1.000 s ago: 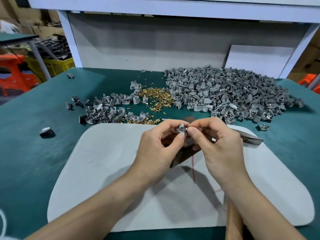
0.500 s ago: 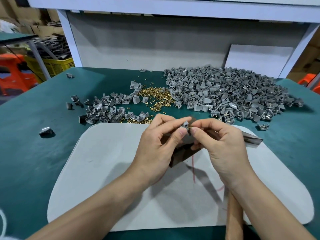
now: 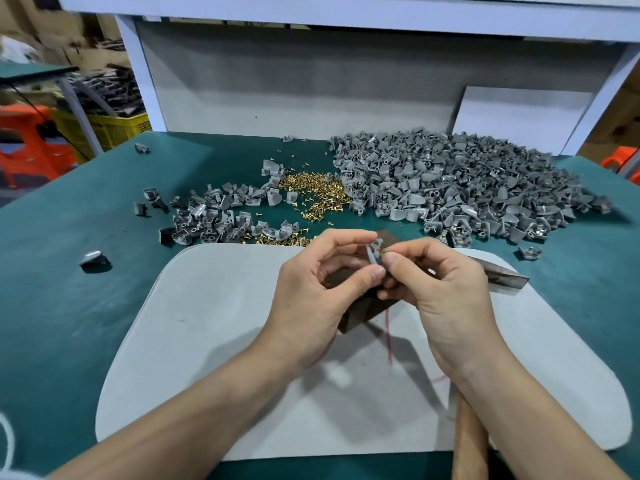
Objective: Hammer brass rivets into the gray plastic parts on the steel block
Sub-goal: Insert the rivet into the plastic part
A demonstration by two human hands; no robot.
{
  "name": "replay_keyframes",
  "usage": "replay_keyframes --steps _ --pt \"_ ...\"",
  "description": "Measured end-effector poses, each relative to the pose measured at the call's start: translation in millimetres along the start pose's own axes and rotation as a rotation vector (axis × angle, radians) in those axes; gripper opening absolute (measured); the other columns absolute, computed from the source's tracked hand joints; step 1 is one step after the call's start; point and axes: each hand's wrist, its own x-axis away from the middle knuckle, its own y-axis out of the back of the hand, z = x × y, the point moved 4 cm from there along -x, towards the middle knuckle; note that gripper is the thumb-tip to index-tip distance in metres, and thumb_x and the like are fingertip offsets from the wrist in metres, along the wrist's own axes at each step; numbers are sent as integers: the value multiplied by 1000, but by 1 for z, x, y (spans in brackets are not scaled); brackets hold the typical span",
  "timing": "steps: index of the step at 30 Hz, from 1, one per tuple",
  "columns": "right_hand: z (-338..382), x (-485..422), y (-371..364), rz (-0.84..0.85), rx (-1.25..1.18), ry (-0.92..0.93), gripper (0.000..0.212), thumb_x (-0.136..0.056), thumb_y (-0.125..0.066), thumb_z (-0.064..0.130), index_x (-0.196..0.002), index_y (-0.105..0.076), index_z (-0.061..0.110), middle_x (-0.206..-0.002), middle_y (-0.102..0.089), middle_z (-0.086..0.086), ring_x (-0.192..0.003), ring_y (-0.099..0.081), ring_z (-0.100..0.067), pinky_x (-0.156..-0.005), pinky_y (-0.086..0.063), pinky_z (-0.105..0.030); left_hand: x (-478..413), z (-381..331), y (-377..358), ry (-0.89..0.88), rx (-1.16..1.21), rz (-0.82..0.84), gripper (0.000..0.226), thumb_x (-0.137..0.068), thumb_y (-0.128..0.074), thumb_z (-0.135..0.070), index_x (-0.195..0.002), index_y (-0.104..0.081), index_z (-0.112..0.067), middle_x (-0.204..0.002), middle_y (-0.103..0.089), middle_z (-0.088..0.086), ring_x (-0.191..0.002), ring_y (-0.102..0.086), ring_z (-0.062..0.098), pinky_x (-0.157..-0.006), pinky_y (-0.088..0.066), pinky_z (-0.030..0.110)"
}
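Observation:
My left hand pinches a small gray plastic part between thumb and fingers, above the pad. My right hand pinches a brass rivet at the part's right side. Under both hands lies the dark steel block, mostly hidden. A hammer's steel head pokes out to the right of my right hand, and its wooden handle runs down under my right forearm. A heap of loose brass rivets lies farther back, between two heaps of gray parts.
A gray-white pad covers the green table in front of me. The big heap of gray parts fills the back right, a smaller heap the back left. Stray parts lie at left. A white board leans behind.
Both hands have shifted slightly and the left hand has turned the gray part upright. The right hand's rivet is now visible at the part.

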Motion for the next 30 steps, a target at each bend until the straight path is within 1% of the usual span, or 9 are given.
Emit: replay_keyframes --steps 1,3,6,9,15,20,23,27,30 --pt "0 0 0 0 -7 -6 19 -81 -64 -3 -70 -67 13 -57 -63 0 -54 -59 -9 -51 -51 -19 0 0 0 -6 -3 3 32 -76 -74 -9 -99 -68 -29 -88 -70 -11 -80 -66 6 -79 -54 21" --pt "-1 0 0 3 -17 -18 21 -80 -64 -3 -68 -68 14 -57 -63 -1 -54 -58 -10 -51 -51 -19 -1 0 0 -13 0 7 33 -75 -74 -7 -98 -68 -30 -88 -69 -13 -78 -65 5 -77 -52 18" --pt "-3 -2 1 18 -42 -61 25 -79 -64 -4 -63 -70 14 -56 -61 -3 -52 -57 -10 -50 -50 -20 -1 0 0 -13 8 12 33 -74 -75 -7 -97 -67 -29 -85 -69 -13 -76 -65 4 -77 -52 18" --pt "-4 -3 1 48 -61 -112 21 -75 -65 -1 -60 -70 13 -55 -60 -3 -50 -54 -10 -48 -49 -20 0 1 -1 5 17 10 32 -73 -74 -8 -97 -67 -27 -79 -69 -13 -75 -65 4 -75 -52 17" --pt "-5 -3 3 51 -73 -157 27 -79 -62 -6 -59 -70 9 -54 -59 -6 -47 -52 -12 -46 -48 -21 2 1 -2 20 -7 29 32 -75 -74 -3 -97 -65 -25 -75 -68 -13 -73 -65 3 -74 -51 16" --pt "-6 -3 4 62 -62 -189 28 -79 -62 -8 -57 -71 8 -53 -60 -7 -44 -53 -13 -45 -49 -22 2 3 -1 41 -53 30 34 -76 -75 -1 -96 -65 -27 -72 -68 -11 -73 -65 2 -73 -50 14" --pt "-6 -3 6 64 -49 -190 28 -79 -62 -8 -57 -71 8 -52 -60 -8 -43 -53 -13 -45 -49 -22 2 3 -1 35 -72 41 35 -75 -76 -3 -96 -66 -29 -74 -68 -12 -74 -65 2 -73 -49 14" --pt "-6 -4 7 62 -25 -176 27 -79 -63 -7 -58 -72 9 -52 -59 -9 -44 -54 -14 -45 -49 -22 1 3 -3 27 -88 46 31 -72 -75 -14 -95 -65 -32 -74 -68 -11 -72 -65 3 -72 -49 16" --pt "-5 -4 7 56 -6 -158 29 -78 -64 -9 -56 -71 9 -50 -59 -8 -43 -54 -13 -43 -49 -22 1 3 -3 17 -105 50 31 -72 -75 -15 -95 -65 -33 -74 -68 -11 -72 -65 4 -73 -50 18"
